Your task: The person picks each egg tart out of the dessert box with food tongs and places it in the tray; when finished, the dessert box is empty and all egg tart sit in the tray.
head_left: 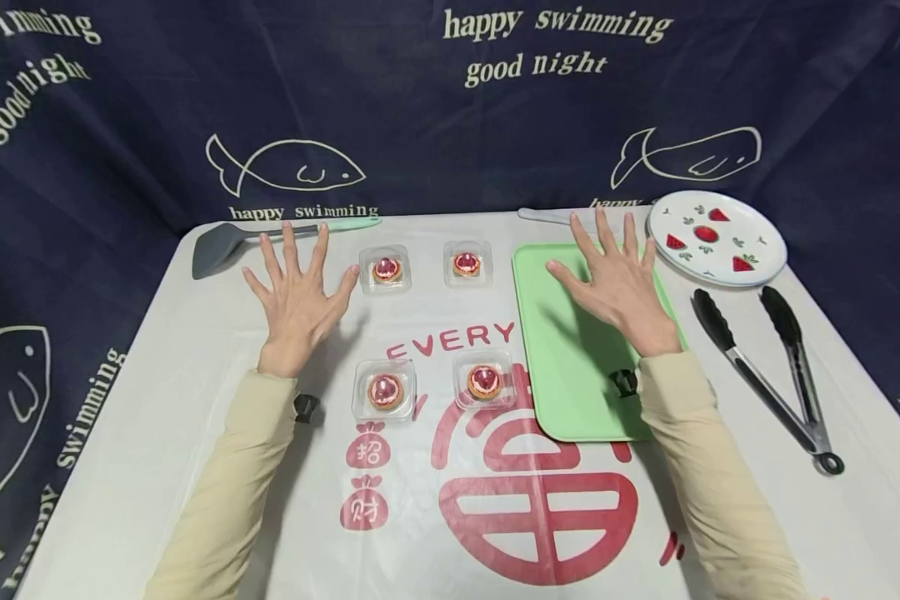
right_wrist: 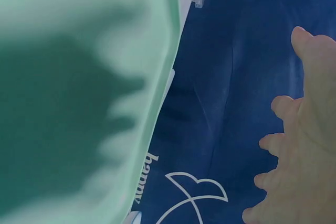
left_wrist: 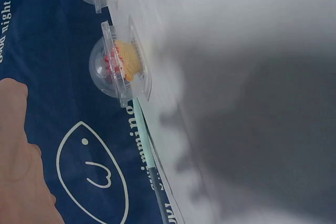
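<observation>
A turner (head_left: 216, 252) lies at the table's (head_left: 187, 367) far left corner, the left hand (head_left: 297, 304) hangs empty, fingers spread wide, four boxed tarts (head_left: 386, 269) stand in from the far edge, where a pale strip (head_left: 543, 217), possibly a handle, lies, and the right hand (head_left: 618, 283), likewise splayed and empty, hangs over the green tray (head_left: 570, 408).

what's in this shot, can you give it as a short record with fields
left hand: fingers spread, raised over the table, holding nothing
right hand: fingers spread, raised over the green tray, holding nothing
tarts: four, red-topped, each in a clear plastic box
tray: right of the tarts
turner: grey head, mint handle, far left
tongs: black-tipped, arms apart, right of tray
plate: watermelon-patterned, far right
pale handle: table's far edge, tool type unclear
</observation>
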The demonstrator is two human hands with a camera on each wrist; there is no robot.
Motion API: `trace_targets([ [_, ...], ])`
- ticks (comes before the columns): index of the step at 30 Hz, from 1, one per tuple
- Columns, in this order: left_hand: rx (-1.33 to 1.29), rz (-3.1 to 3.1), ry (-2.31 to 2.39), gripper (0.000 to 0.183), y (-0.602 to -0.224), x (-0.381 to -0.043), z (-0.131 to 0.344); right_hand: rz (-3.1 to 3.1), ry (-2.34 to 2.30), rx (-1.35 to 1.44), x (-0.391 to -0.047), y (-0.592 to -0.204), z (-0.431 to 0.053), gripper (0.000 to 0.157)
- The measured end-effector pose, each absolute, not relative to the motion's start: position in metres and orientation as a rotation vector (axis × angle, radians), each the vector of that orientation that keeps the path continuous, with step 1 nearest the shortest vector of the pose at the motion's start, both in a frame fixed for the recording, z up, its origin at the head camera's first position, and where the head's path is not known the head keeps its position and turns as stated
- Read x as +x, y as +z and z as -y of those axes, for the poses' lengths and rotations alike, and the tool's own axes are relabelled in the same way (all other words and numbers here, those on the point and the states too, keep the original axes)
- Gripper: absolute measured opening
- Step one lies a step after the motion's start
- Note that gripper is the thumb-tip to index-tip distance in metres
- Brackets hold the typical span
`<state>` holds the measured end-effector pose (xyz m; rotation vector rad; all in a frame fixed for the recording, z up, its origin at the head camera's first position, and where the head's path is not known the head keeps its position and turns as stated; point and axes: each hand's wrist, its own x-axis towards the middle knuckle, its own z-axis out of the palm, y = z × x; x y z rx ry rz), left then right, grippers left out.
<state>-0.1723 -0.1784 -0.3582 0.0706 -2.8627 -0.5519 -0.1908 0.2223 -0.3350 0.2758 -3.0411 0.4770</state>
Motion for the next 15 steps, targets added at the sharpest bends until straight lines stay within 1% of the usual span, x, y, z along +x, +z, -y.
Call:
trace_targets([
  [10, 0.080, 2.880, -0.641, 0.076, -0.3575, -0.1726, 0.1841, 3.056, 0.556, 0.287, -0.1895, -0.3377, -0.2278, 0.081],
  [15, 0.038, 2.840, -0.733, 0.077, -0.3585, -0.1699, 0.1841, 3.075, 0.646, 0.309, -0.1887, -0.3372, -0.2253, 0.081],
])
